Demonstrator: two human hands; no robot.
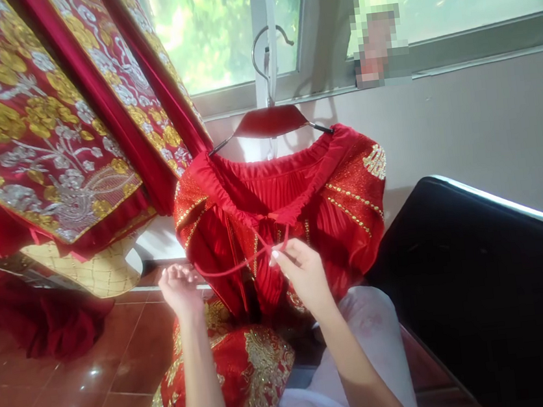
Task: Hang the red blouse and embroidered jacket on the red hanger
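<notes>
A red skirt [355, 210] with a gathered waistband, pleats and gold beading hangs from a clothes hanger [269, 122] with a dark red middle bar. Two thin ends of a red drawstring [233, 271] come out at the front of its waistband. My left hand [182, 289] is closed on one end and holds it out to the left, so the cord runs fairly taut. My right hand [301, 272] pinches the drawstring just below the waistband, where the strands cross. Whether a knot lies under those fingertips is hidden.
Embroidered red garments [41, 118] with gold and silver flowers hang at the left. Red and gold fabric [252, 375] lies by my legs. A black panel with a shiny edge [498, 295] stands at the right. Windows [213, 34] run along the back above a white wall.
</notes>
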